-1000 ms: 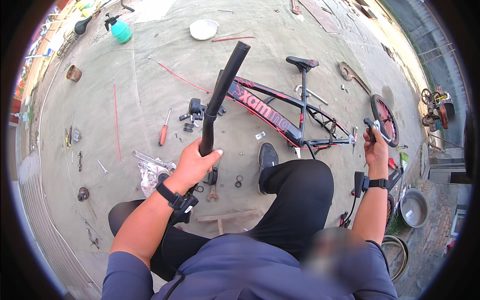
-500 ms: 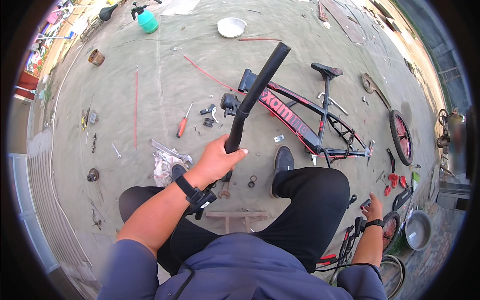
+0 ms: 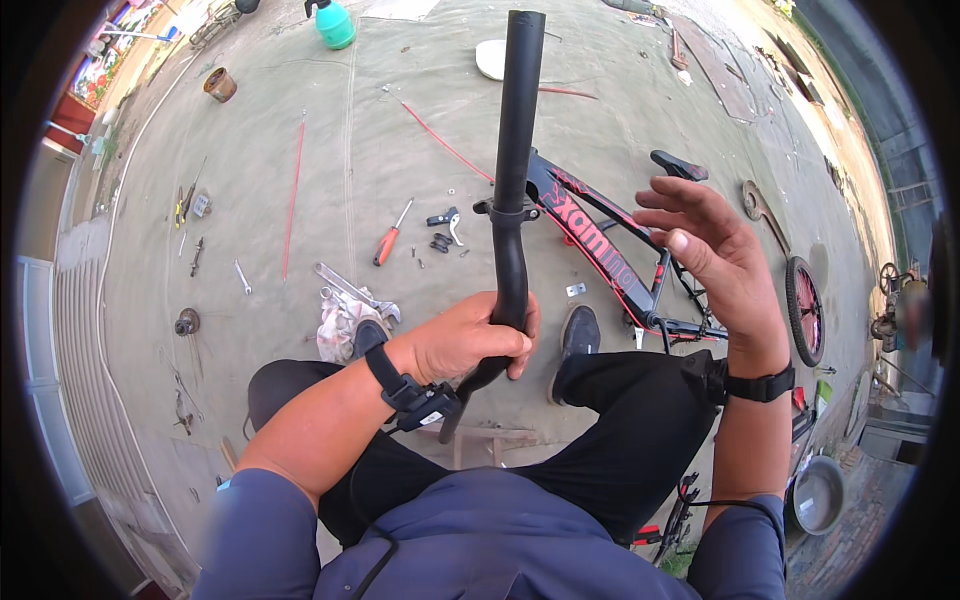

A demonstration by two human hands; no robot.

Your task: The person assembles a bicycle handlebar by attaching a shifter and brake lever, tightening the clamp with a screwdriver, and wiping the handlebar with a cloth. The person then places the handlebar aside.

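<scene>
black handlebar held upright

the left hand [image 3: 468, 342] wraps its fingers tight around the lower bend of the black handlebar [image 3: 515, 190], which rises above the knees; the right hand [image 3: 715, 250] hovers just beside it, empty, fingers loosely spread; a black-and-red bicycle frame [image 3: 615, 255] lies on the ground beyond.

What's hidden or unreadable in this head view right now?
- Lower end of the black handlebar: covered by the left hand gripping it.
- Bicycle frame: partly behind the raised, open right hand and the bar.
- Small parts beside the red screwdriver: too small to identify.
- Metal bowl: distorted at the fisheye rim.
</scene>
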